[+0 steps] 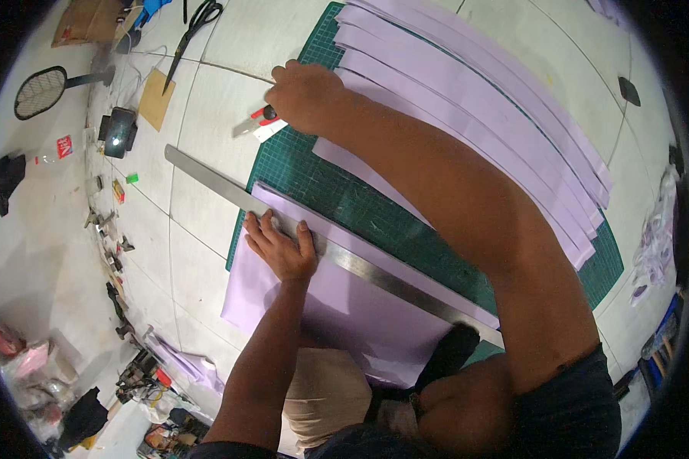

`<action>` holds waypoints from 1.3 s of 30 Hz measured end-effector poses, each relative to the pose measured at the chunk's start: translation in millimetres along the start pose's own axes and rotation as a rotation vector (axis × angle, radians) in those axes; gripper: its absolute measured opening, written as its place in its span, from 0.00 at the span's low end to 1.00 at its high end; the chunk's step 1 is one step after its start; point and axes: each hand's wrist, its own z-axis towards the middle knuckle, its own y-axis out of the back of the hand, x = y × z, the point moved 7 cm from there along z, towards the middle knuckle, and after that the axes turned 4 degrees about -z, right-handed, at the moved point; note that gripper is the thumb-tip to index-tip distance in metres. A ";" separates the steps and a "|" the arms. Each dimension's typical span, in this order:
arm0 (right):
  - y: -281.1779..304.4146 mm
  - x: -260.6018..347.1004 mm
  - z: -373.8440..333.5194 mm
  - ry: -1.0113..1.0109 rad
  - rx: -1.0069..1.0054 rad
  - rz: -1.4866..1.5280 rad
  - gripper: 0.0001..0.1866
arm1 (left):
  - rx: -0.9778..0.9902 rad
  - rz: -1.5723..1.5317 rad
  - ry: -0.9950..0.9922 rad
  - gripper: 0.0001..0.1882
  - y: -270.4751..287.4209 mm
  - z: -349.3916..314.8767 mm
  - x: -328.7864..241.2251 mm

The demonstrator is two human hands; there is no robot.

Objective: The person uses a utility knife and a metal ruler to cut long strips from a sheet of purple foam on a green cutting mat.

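Note:
My left hand (287, 256) lies with its fingers spread on a long steel ruler (360, 269). The ruler runs diagonally across a folded or layered lilac sheet (344, 321), near its far edge. Up and to the right of it, my right hand (306, 96) is closed around a red utility knife (264, 116); the blade end shows below the fist and most of the handle is hidden. Under everything is a green cutting mat (344, 195). Several cut lilac strips (436, 73) lie side by side on its far part, partly behind my right forearm.
Black-handled scissors (190, 38) lie on the tiled floor beside a tan card (156, 99). At the left are a racket-shaped mesh paddle (41, 93), a dark box-like device (119, 131) and scattered small tools. Clear plastic wrapping (654, 237) sits at the far right.

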 end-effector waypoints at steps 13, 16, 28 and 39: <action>92.4 -35.8 -203.2 -0.255 -0.153 0.721 0.20 | -0.102 -0.022 -0.136 0.35 7.1 3.3 13.3; 122.3 -46.3 -314.7 -0.501 -0.066 0.573 0.26 | 0.045 -0.075 -0.111 0.40 -4.7 1.1 31.3; 54.6 -10.2 -598.9 -1.189 -0.116 0.850 0.29 | 0.270 -0.168 -0.193 0.56 14.2 -1.5 24.7; 40.1 -16.1 -600.2 -1.117 -0.122 0.745 0.27 | 0.312 -0.205 -0.240 0.56 15.2 0.7 26.9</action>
